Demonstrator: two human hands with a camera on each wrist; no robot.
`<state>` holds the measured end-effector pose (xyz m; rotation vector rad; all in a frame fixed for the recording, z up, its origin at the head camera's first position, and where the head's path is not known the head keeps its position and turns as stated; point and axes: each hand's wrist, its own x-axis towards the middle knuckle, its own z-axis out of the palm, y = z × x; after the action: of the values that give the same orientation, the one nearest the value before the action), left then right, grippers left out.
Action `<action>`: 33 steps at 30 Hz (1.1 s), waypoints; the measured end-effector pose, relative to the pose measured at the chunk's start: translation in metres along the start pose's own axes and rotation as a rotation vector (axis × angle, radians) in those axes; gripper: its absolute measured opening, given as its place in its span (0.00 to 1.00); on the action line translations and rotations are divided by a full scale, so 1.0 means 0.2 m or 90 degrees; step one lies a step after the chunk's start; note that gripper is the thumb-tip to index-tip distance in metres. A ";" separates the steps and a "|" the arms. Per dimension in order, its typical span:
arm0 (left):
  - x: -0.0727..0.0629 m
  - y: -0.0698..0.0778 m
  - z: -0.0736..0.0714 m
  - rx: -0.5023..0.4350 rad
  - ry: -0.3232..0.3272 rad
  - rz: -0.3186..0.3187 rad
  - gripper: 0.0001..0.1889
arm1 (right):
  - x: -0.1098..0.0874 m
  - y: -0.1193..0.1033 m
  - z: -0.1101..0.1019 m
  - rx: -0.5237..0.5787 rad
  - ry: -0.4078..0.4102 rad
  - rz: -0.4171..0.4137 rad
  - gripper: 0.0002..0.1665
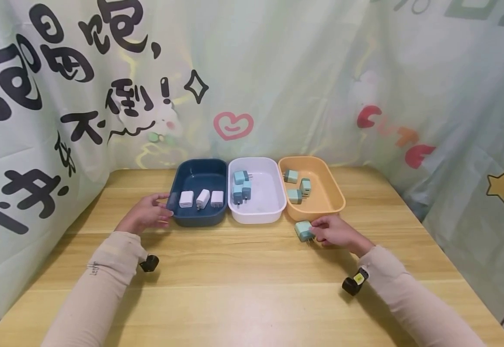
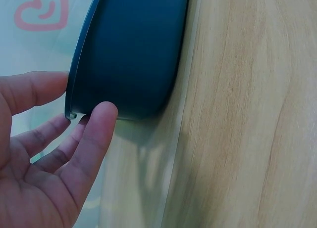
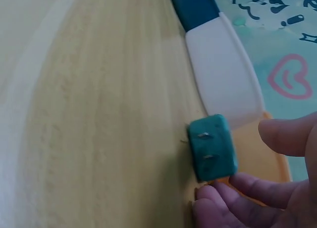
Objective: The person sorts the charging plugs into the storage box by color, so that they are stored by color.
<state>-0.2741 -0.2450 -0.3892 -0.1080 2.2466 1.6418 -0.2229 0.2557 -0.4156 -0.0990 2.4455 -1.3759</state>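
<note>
A pale green plug-in charger is just in front of the orange bin, its two prongs facing the right wrist camera. My right hand touches its right side with the fingertips; in the right wrist view, the uppermost digit stays apart from the charger. My left hand reaches the left side of the dark blue bin. In the left wrist view, its loosely extended fingers touch the bin's rim and corner. Three white chargers lie in that bin.
The white bin stands between the other two and holds several blue chargers. Three green chargers are inside the orange bin. All stand at the back of the wooden table, against a printed curtain.
</note>
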 end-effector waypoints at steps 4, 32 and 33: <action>0.00 0.00 0.00 0.002 0.001 -0.004 0.39 | 0.02 0.00 0.03 0.021 0.005 0.018 0.24; 0.01 0.00 0.00 0.013 0.001 0.001 0.39 | 0.02 -0.02 0.06 -0.085 -0.022 -0.022 0.17; 0.00 0.00 0.01 0.012 0.000 0.001 0.39 | 0.02 -0.02 0.06 -0.081 -0.026 -0.022 0.18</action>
<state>-0.2744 -0.2439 -0.3898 -0.1027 2.2621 1.6211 -0.2229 0.2431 -0.4187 -0.1974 2.5067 -1.2189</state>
